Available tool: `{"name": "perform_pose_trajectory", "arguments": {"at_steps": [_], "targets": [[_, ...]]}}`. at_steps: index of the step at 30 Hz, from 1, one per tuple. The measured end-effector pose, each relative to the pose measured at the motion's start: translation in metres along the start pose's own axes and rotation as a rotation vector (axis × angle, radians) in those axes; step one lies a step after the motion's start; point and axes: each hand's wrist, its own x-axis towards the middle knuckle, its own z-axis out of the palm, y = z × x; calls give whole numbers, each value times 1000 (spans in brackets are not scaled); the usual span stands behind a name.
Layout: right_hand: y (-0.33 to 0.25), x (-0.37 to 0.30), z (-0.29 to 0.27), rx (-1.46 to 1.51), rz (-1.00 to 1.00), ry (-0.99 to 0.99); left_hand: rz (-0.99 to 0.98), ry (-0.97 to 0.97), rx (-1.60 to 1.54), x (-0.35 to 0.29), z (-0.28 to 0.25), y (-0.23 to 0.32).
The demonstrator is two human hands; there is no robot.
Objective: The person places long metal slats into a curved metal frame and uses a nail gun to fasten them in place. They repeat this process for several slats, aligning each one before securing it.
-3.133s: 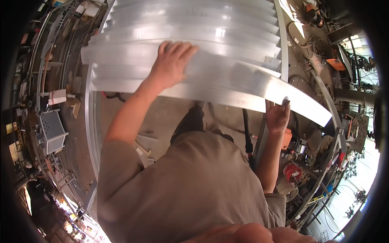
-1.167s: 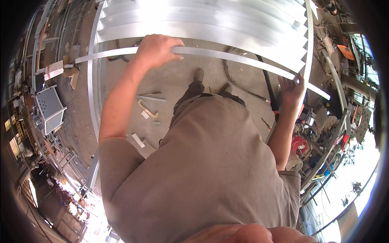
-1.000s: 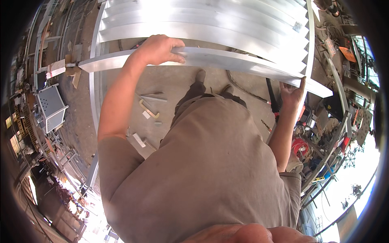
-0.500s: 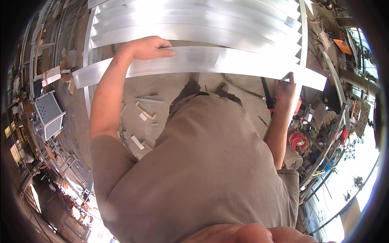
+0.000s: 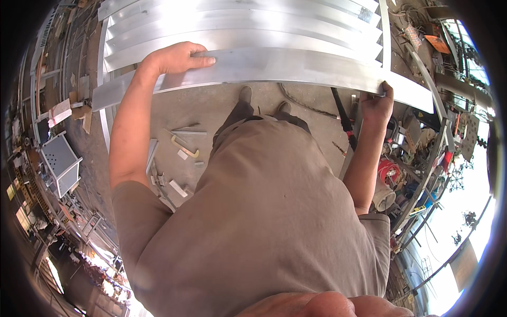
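A long, flat silvery metal slat point(image 5: 285, 66) stretches across in front of me at chest width. My left hand point(image 5: 179, 58) grips its upper edge left of the middle, thumb lying on the near face and fingers bent over behind. Near its right end my right hand point(image 5: 377, 103) holds it from below, with a finger up against the face. Just beyond lies a metal frame point(image 5: 385, 37) fitted with several slanted slats point(image 5: 237, 39) like louvres. The held slat overlaps the frame's near part and juts past both side rails.
On the floor below are a yellow-handled tool point(image 5: 185, 147), metal offcuts point(image 5: 178, 188) and a dark cable point(image 5: 306, 108). A grey perforated metal box point(image 5: 60, 158) stands at left. To the right sit a red reel-like item point(image 5: 388, 171) and a cluttered rack point(image 5: 422, 179).
The slat has come up toward my view and looks larger, now covering the gap before the frame's nearest louvre. Both hands moved with it; the frame appears shifted slightly left and up.
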Motion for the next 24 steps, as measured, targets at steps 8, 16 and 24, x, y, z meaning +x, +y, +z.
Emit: {"name": "perform_pose_trajectory", "arguments": {"at_steps": [8,16,24], "targets": [[-4,1,-9,-115,16,52,158,219,229,-17,26,28],[18,10,-51,-115,234,115,260,514,378,-7,102,10],[88,12,-81,49,260,-14,93,313,188,-3,90,-65]]}}
